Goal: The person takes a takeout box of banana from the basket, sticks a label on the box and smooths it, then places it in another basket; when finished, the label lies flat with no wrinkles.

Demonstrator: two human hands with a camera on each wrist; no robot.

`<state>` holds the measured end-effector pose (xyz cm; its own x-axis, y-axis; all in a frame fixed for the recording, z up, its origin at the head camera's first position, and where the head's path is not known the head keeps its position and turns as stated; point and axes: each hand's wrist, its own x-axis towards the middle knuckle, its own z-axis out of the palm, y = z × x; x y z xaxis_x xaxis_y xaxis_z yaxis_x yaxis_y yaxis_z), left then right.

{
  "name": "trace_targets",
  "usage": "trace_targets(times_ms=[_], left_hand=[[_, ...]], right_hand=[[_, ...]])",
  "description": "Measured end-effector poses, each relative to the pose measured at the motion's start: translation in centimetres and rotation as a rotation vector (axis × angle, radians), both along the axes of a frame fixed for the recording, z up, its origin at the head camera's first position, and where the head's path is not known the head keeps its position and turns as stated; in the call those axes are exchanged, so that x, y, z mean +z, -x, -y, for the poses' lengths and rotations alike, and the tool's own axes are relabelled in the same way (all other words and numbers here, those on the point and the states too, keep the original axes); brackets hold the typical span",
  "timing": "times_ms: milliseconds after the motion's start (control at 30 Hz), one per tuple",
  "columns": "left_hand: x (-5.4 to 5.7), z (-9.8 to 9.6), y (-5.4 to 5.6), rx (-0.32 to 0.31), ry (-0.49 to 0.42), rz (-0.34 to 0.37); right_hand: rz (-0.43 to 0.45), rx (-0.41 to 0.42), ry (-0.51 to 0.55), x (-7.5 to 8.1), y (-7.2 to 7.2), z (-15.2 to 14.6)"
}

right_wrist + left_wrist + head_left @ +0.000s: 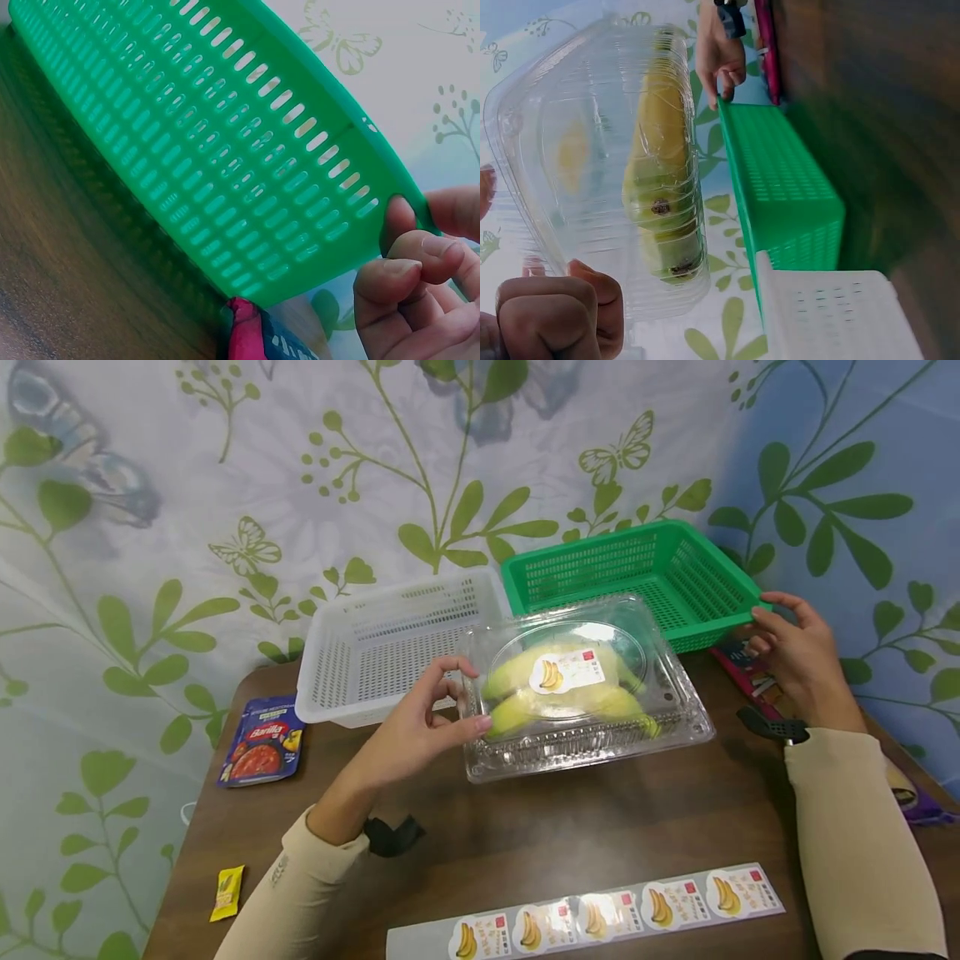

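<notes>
My left hand (420, 722) grips the left edge of a clear plastic clamshell box (517, 760), raised above the table and tilted. Inside lie yellow-green bananas (600, 703), and a banana-printed label (567, 671) is stuck on the lid. In the left wrist view the banana ends (664, 202) show through the box wall. My right hand (806, 656) pinches the right rim of a green plastic basket (645, 585) between thumb and finger. From the right wrist, the basket's slotted side (202, 135) appears with the fingertips at its corner.
A white basket (330, 685) stands left of the green one. A blue sauce pouch (264, 742) and a small yellow packet (227, 893) lie at the left. Along the front runs a strip of banana labels (592, 914). A pink package (753, 681) lies under my right hand.
</notes>
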<state>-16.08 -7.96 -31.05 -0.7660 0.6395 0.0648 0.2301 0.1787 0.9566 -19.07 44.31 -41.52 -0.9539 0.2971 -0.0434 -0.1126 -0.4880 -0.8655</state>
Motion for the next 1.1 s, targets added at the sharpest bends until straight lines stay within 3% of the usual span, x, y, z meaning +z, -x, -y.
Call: trace_targets(times_ms=[100,333,567,767,1100], left_hand=[[0.5,-0.8,1.2,-0.007,-0.012,0.007],[1.4,-2.9,4.6,0.027,0.010,-0.056],[1.8,-5.1,8.2,0.064,0.032,0.035],[1.1,-6.6,10.7,0.079,0.011,0.091],[0.5,-9.8,15.3,0.169,-0.039,0.098]], right_hand=[[0.011,0.000,-0.010,0.0,-0.1,0.2],[0.024,-0.028,-0.029,0.3,-0.1,0.5],[0.011,-0.030,-0.006,0.0,0.0,1.1],[0.018,-0.027,-0.040,-0.1,0.0,1.5],[0.029,-0.029,-0.049,-0.2,-0.2,1.9]])
